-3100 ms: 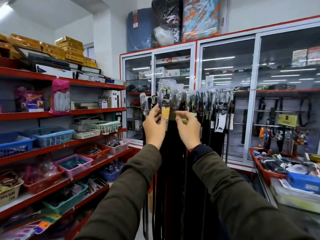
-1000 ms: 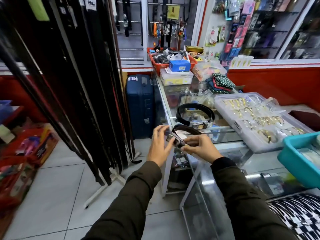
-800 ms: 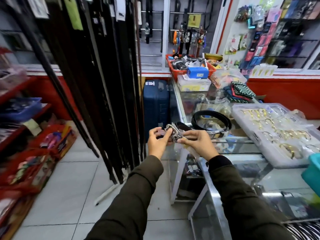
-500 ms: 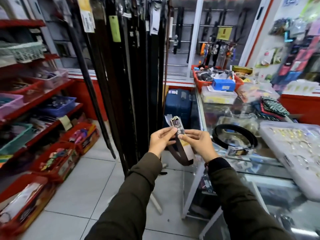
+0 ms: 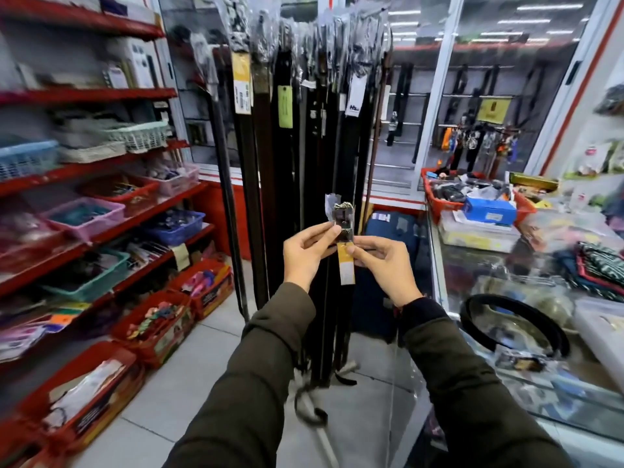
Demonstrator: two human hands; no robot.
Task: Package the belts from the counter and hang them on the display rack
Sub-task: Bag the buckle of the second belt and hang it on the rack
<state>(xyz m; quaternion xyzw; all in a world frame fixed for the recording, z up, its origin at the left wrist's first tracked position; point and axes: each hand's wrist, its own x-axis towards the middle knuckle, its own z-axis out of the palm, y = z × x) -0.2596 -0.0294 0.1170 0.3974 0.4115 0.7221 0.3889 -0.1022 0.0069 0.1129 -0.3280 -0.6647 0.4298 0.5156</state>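
My left hand (image 5: 305,255) and my right hand (image 5: 385,268) both pinch the buckle end of a dark belt (image 5: 343,221) at chest height. Its buckle sits in a clear plastic sleeve, a yellow and white tag (image 5: 346,267) hangs below my fingers, and the strap drops toward the floor. Just behind it stands the display rack (image 5: 304,96), crowded with several hanging dark belts in plastic wraps. A coiled black belt (image 5: 513,325) lies on the glass counter (image 5: 472,275) at the right.
Red shelves (image 5: 101,157) with baskets of small goods run along the left. A blue suitcase (image 5: 388,265) stands beside the counter behind the rack. A red basket (image 5: 439,194), boxes and folded cloth crowd the counter's far end. Tiled floor lies below.
I picked a belt off the counter with both hands, turned left to the rack and raised it. The belt has uncoiled and now hangs straight down.
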